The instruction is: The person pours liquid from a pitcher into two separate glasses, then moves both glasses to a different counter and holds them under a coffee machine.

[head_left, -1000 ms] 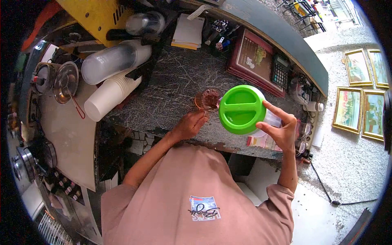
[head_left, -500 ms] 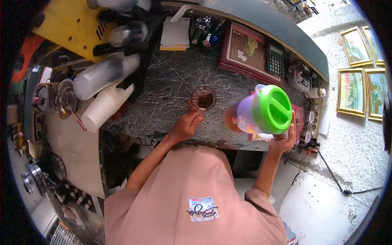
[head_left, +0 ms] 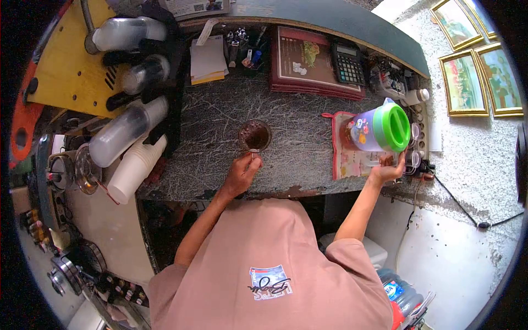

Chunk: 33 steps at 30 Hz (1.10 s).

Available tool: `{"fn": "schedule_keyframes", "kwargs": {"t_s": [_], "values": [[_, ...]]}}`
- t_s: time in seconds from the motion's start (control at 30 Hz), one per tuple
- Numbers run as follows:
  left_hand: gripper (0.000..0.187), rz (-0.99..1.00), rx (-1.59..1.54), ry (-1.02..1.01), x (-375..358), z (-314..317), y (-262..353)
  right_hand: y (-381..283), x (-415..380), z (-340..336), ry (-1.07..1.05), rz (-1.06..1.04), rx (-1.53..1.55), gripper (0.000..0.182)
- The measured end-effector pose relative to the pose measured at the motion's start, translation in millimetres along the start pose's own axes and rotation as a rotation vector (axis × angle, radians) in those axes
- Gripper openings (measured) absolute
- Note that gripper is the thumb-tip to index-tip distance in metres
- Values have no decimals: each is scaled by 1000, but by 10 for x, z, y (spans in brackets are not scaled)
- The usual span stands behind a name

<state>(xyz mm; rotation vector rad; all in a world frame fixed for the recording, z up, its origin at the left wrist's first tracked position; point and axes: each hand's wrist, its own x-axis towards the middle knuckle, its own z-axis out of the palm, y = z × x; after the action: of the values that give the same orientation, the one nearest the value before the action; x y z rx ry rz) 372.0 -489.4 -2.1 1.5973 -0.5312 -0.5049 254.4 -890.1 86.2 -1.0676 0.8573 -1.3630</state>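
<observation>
My left hand (head_left: 242,173) pinches the handle of a clear glass mug (head_left: 254,136), which has something dark brown inside. The mug is over the dark, scratched counter (head_left: 209,148) in front of me. Off to the right, my right hand (head_left: 389,169) is closed around the handle of a plastic pitcher (head_left: 369,131) with a bright green lid and flower prints on its side. Brownish liquid shows in the pitcher's lower part. The pitcher overlaps a pink-edged patterned cloth (head_left: 342,165) near the counter's right end.
Stacked paper cups (head_left: 135,170) and plastic cups (head_left: 126,132) jut in from the left. Along the back lie notepaper (head_left: 208,60), a dark red menu-like stack (head_left: 308,60) and a calculator (head_left: 347,63). A raised ledge (head_left: 308,19) borders the counter.
The pitcher has moved right and now overlaps the cloth, which shows more fully. My left hand stays on the mug handle. The whole view has shifted somewhat.
</observation>
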Motion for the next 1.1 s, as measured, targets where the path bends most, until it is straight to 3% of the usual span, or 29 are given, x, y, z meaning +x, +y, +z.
{"fn": "schedule_keyframes", "kwargs": {"t_s": [0.07, 0.17, 0.23, 0.37, 0.43, 0.47, 0.5, 0.57, 0.6, 0.63, 0.7, 0.77, 0.93, 1.1], "values": [[27, 21, -17, -6, 2, 6, 12, 87, 65, -87, 50, 26, 39, 51], [34, -37, -81, -15, 2, 44, -36, 83, 56, -152, -116, -72, 31, 50], [40, -33, -406, 19, 28, 123, -109, 35, -34, -127, -190, -121, -10, 46], [43, -112, -289, 61, 8, 177, -114, 118, -7, -283, -143, -34, -58, 47], [43, -72, -271, 122, 6, 180, 7, -24, -190, -140, 115, -785, -761, 56], [43, -74, -266, 135, -5, 163, 36, -77, -436, -44, 323, -832, -778, 51], [43, -99, -216, 153, -12, 134, 57, -119, -640, 14, 342, -900, -829, 35], [44, -133, -157, 174, -32, 117, -21, 110, -995, -12, -200, -747, -648, 23], [44, -69, -176, 202, -21, 152, -182, 263, -1320, 96, -462, -324, -430, 21], [44, -2, -196, 225, -18, 176, -270, 365, -1577, 282, -699, -409, -669, 34], [42, -29, -171, 223, -30, 163, -220, 665, -1952, 528, -1132, -237, -665, 57], [41, -53, -140, 236, -24, 135, -124, 954, -2201, 659, -1321, -371, -658, 64], [34, -39, -207, 268, -16, 70, -148, 1233, -2378, 873, -1359, -306, -600, 70], [39, -2, -204, 306, -19, -279, -341, 1229, -2586, 1150, -1378, -339, -563, 68]]}}
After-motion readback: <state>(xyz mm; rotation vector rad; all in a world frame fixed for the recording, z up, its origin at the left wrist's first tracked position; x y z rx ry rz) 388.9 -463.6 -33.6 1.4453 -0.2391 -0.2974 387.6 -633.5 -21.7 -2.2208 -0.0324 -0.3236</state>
